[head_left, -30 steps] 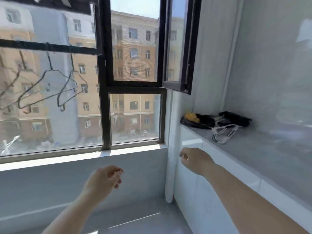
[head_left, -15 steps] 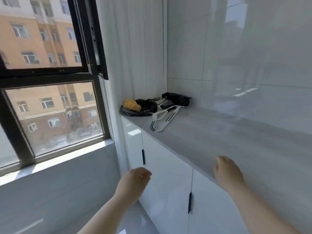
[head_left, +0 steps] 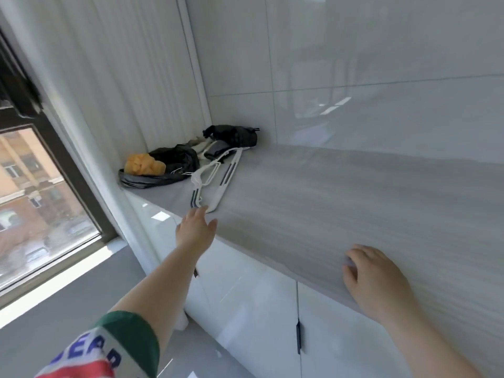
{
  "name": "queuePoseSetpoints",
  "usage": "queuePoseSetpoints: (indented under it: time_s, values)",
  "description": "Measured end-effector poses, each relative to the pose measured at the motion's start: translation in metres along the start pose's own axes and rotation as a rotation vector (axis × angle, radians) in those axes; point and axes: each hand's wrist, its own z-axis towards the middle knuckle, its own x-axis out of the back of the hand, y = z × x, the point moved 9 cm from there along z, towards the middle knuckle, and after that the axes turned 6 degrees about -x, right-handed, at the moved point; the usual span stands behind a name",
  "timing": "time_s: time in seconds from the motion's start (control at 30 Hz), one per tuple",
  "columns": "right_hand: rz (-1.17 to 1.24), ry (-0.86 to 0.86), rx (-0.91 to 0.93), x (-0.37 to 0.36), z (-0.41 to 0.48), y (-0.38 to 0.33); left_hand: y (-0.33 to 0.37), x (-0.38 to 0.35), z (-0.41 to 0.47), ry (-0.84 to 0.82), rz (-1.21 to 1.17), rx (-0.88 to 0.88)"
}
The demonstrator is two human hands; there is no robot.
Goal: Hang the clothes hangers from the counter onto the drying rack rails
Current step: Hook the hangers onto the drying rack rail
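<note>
Grey counter (head_left: pixel 354 203): your left hand (head_left: pixel 195 231), fingers straight and empty, is at the near end of the hangers (head_left: pixel 227 177), which run away from you; your right hand (head_left: pixel 377 281) rests slack, farther off.

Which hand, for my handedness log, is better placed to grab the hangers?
Left. The left hand, fingers straight, is at the hangers; the right hand rests on the counter, farther back.

Orange cloth (head_left: pixel 144 164) — black bundle (head_left: pixel 237 135) nearby
</note>
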Motion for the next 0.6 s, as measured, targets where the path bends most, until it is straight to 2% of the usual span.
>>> queuePoseSetpoints:
  time_s: [0.1,0.3,0.5,0.6]
  values:
    - [-0.021,0.055,0.008,0.003,0.0,-0.001,-0.008,-0.009,0.037,-0.051,0.044,0.06]
    - [-0.05,0.116,0.006,0.003,-0.001,0.001,-0.027,-0.033,0.067,-0.26,0.164,0.128]
    - [-0.041,0.124,-0.011,0.003,-0.002,0.003,-0.014,-0.023,0.066,-0.158,0.074,0.074]
    - [-0.073,0.124,0.0,0.004,-0.002,0.002,-0.004,-0.025,0.051,-0.164,0.026,0.021]
